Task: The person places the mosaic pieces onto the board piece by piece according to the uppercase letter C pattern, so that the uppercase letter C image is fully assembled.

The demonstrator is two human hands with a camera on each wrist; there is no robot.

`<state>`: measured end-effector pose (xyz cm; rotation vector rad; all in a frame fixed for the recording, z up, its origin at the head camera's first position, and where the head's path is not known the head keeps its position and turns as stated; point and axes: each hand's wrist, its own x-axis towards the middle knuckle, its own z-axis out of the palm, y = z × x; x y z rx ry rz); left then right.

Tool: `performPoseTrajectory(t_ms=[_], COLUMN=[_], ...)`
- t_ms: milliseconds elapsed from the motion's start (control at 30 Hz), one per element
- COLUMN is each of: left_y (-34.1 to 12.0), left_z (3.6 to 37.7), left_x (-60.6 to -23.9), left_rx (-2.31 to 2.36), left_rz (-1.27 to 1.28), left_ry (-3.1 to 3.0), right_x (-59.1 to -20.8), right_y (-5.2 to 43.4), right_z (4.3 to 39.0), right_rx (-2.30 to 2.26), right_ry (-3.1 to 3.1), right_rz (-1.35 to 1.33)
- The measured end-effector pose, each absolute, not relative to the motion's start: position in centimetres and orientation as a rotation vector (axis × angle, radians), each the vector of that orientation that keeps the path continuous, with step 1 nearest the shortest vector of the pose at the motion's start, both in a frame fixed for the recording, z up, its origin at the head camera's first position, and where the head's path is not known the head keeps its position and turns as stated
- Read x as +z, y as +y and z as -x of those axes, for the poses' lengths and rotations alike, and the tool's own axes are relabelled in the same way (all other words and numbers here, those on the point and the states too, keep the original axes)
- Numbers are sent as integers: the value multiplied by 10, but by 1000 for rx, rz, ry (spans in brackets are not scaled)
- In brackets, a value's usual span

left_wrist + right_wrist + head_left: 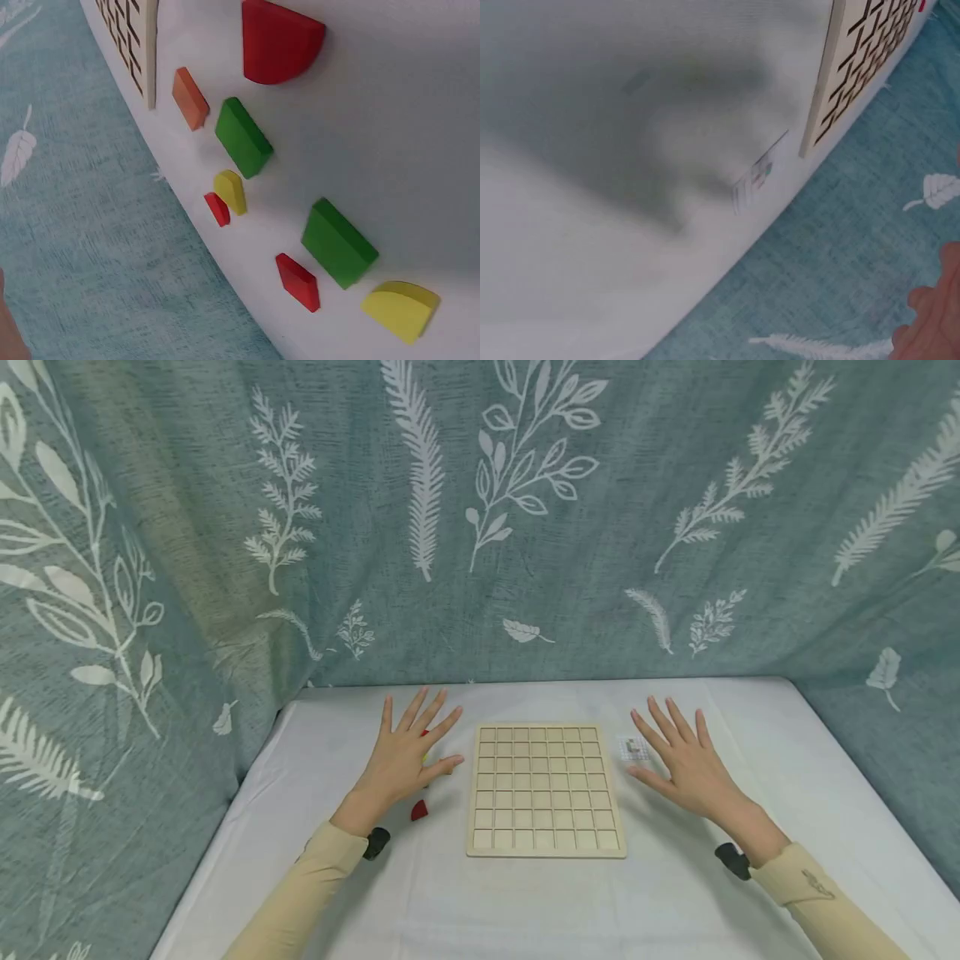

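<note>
Left hand (401, 760): fingers wide apart, straight, thumb out, holds nothing. Right hand (690, 768): same, splayed, holds nothing. Both over the table (495, 910).

Red wedge (419, 810) at about 5 o'clock from the left hand; other blocks half hidden behind its fingers. Left wrist view shows them lying loose: green block (244, 137), orange block (190, 99) at its 10, yellow block (230, 191) near its 6, small red block (217, 209) just beside the yellow. Second green block (340, 242) at 4 to 5, yellow wedge (401, 309) beyond.

Card (633, 748) at 9 to 10 from the right hand. Gridded board (546, 793) flat between hands, left hand's 3. Leafy curtain (465, 610) at 12.
</note>
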<state>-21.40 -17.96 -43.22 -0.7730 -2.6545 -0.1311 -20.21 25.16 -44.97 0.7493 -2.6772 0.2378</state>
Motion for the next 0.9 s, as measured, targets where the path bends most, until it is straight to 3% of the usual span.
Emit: performPoseTrajectory(t_ms=[900], left_y=[-238], left_z=[210], left_x=[-462], left_rx=[-371], left_rz=[528], left_ry=[-2876], right_x=[-476], right_y=[253], right_z=[167], right_rx=[588], right_ry=[-2887], right_rz=[-638])
